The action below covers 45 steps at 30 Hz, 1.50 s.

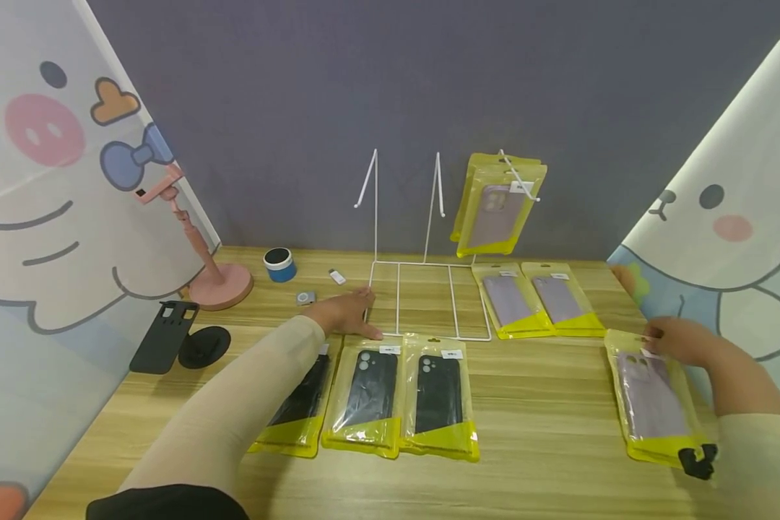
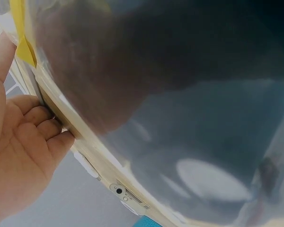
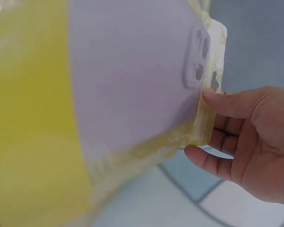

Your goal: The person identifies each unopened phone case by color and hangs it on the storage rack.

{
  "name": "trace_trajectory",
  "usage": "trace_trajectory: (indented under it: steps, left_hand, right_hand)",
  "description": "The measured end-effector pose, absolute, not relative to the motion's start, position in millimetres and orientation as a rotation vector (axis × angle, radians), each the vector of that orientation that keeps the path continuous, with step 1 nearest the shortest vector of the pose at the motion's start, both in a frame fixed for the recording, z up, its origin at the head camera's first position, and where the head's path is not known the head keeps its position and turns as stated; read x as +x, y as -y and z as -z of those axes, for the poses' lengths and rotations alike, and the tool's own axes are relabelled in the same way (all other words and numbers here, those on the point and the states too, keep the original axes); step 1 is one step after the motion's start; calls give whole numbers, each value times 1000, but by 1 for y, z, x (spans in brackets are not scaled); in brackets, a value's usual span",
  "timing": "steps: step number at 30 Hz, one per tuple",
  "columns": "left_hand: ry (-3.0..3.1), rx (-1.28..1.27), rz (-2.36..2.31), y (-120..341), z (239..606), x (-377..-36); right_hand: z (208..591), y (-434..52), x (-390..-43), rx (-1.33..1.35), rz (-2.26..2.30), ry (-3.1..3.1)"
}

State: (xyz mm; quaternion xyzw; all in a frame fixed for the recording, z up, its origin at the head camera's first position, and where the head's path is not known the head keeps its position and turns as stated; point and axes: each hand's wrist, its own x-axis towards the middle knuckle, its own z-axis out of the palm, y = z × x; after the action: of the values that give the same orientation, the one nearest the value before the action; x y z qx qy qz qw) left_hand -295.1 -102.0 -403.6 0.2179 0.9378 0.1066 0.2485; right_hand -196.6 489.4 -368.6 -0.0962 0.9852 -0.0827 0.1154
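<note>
- Behind the wooden bench (image 1: 546, 404) a dark grey wall is seen, and cloths with cartoon animals are hung at both sides.
- A white wire rack (image 1: 422, 289) is stood in the middle of the bench, near the back.
- The left hand (image 1: 346, 313) is laid flat on the bench, just beside the front left corner of the rack; its fingers are kept straight and nothing is held.
- In the left wrist view the fingers (image 2: 47, 130) are seen pressed against the edge of a pack.
- Three packs with black phone cases (image 1: 390, 393) are laid in a row just in front of the left hand. The left one is partly hidden under the sleeve.
- The right hand (image 1: 679, 339) is placed at the top end of a purple case pack (image 1: 653, 401), which is laid flat at the right side of the bench.
- In the right wrist view the top edge of this pack (image 3: 132, 94) is pinched between thumb and fingers (image 3: 227, 101).
- Two more purple packs (image 1: 536, 300) are laid side by side just right of the rack.
- Some purple packs are hung on the right hook (image 1: 500, 206) of the rack.
- At the left, a pink stand (image 1: 211, 271), a blue round tin (image 1: 279, 264) and a bare black case (image 1: 164, 336) are seen.
</note>
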Motion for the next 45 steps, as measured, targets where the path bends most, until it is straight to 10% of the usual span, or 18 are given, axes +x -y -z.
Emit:
trace_trajectory:
  steps: [45]
  left_hand:
    - [-2547, 628, -315, 104, 405, -296]
  right_hand:
    - [213, -298, -183, -791, 314, -3362]
